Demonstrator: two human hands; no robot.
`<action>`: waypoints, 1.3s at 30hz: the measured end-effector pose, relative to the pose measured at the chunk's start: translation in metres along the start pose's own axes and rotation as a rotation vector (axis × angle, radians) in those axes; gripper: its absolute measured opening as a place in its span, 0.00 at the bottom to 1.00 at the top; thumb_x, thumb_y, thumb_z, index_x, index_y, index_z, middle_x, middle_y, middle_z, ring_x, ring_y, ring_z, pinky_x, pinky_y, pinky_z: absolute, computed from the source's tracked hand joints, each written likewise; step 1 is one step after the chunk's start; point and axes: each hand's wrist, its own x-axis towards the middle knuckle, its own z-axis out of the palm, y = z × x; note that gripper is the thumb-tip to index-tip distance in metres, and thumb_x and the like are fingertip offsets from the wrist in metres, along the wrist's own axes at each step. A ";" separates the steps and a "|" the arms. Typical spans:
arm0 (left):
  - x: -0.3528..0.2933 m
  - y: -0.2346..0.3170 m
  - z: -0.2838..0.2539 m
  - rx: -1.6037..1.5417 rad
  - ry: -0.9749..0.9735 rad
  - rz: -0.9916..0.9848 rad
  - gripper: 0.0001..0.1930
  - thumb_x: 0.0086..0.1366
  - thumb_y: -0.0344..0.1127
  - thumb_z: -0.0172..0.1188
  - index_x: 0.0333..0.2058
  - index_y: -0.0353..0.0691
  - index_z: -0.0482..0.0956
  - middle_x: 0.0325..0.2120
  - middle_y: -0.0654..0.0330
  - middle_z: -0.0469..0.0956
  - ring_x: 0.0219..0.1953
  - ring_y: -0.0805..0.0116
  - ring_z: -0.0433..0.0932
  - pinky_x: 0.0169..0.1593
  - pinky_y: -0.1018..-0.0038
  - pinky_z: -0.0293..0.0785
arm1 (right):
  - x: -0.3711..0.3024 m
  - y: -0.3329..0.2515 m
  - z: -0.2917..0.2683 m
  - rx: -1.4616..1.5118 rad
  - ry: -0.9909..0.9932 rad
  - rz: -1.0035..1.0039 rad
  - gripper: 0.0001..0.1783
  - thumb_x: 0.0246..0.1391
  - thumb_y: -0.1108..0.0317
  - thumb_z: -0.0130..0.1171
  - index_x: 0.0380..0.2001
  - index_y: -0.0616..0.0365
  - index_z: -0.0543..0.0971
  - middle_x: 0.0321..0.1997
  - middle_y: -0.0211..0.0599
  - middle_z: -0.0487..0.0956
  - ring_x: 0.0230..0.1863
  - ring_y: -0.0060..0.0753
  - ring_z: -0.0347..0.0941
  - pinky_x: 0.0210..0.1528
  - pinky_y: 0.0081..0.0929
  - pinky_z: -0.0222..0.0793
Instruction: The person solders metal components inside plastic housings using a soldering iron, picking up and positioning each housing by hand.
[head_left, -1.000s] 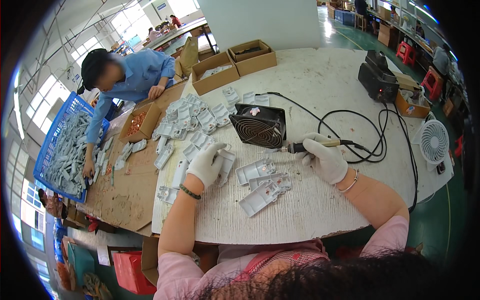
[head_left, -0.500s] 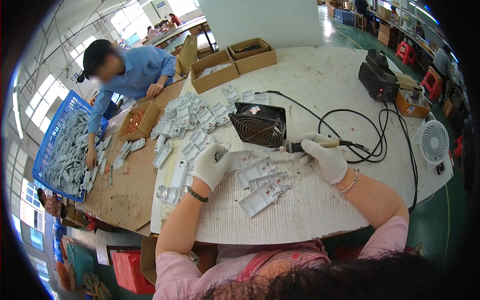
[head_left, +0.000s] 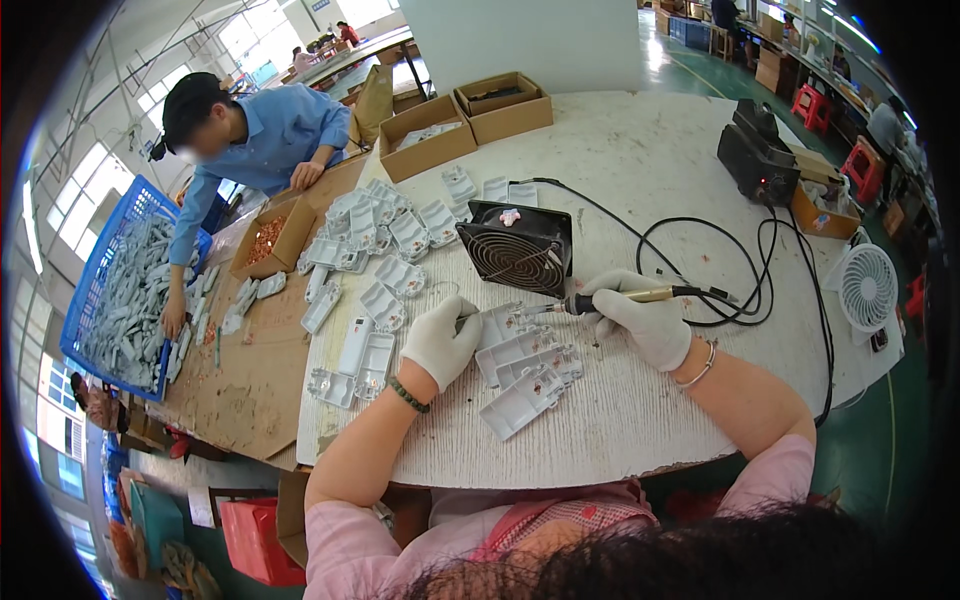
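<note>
My right hand [head_left: 648,322], in a white glove, grips a soldering iron [head_left: 580,304] by its dark handle. Its metal tip points left, over a light-grey plastic housing [head_left: 503,324] just in front of the black fan. My left hand [head_left: 441,342], also gloved, is closed in a pinch at that housing's left side. A thin wire loop [head_left: 443,287] shows above those fingers; what they hold is hidden. Two more open grey housings [head_left: 522,400] with small metal parts lie between my hands, nearer to me. Left of my left hand are several others [head_left: 374,362].
A black fan [head_left: 514,250] stands beyond my hands. The iron's cable [head_left: 690,222] loops toward a black soldering station [head_left: 757,160]. A white fan [head_left: 866,287] is at right. Cardboard boxes [head_left: 428,160] stand behind piled housings [head_left: 372,225]. A co-worker [head_left: 262,135] reaches into a blue basket [head_left: 75,320].
My left hand has moved slightly right and nearer to me. The soldering iron's tip has shifted a little left and down, over the housing. The co-worker's head has tilted.
</note>
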 end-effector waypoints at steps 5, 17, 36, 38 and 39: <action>0.000 0.002 0.000 0.034 -0.005 -0.022 0.09 0.59 0.37 0.55 0.32 0.36 0.75 0.23 0.49 0.77 0.28 0.53 0.78 0.33 0.66 0.72 | 0.000 0.001 0.003 -0.096 -0.007 0.015 0.11 0.55 0.68 0.54 0.38 0.63 0.76 0.30 0.34 0.78 0.26 0.16 0.72 0.29 0.14 0.71; 0.001 0.002 0.000 0.045 -0.019 -0.038 0.09 0.59 0.36 0.54 0.32 0.37 0.75 0.23 0.49 0.77 0.28 0.52 0.78 0.33 0.66 0.72 | 0.002 0.003 0.003 -0.122 -0.039 0.033 0.11 0.56 0.67 0.54 0.40 0.63 0.76 0.30 0.32 0.77 0.26 0.16 0.73 0.29 0.15 0.72; 0.002 0.000 0.001 0.032 -0.002 0.038 0.08 0.59 0.36 0.56 0.32 0.37 0.74 0.23 0.49 0.77 0.28 0.52 0.77 0.33 0.66 0.71 | -0.002 -0.003 0.005 -0.111 -0.020 0.049 0.10 0.55 0.70 0.52 0.38 0.63 0.76 0.30 0.35 0.78 0.25 0.16 0.73 0.29 0.13 0.70; 0.002 0.001 0.001 0.019 -0.003 0.041 0.08 0.59 0.36 0.56 0.32 0.37 0.74 0.23 0.50 0.76 0.28 0.52 0.77 0.32 0.65 0.71 | -0.001 -0.002 0.004 -0.133 -0.026 0.063 0.10 0.55 0.69 0.53 0.38 0.63 0.76 0.30 0.34 0.78 0.26 0.15 0.73 0.29 0.13 0.70; 0.003 0.001 0.001 0.019 -0.003 0.041 0.08 0.59 0.36 0.56 0.32 0.37 0.74 0.23 0.50 0.76 0.28 0.52 0.77 0.32 0.65 0.71 | -0.001 -0.003 0.004 -0.134 -0.026 0.063 0.10 0.55 0.69 0.53 0.38 0.63 0.76 0.30 0.34 0.78 0.26 0.15 0.73 0.29 0.13 0.70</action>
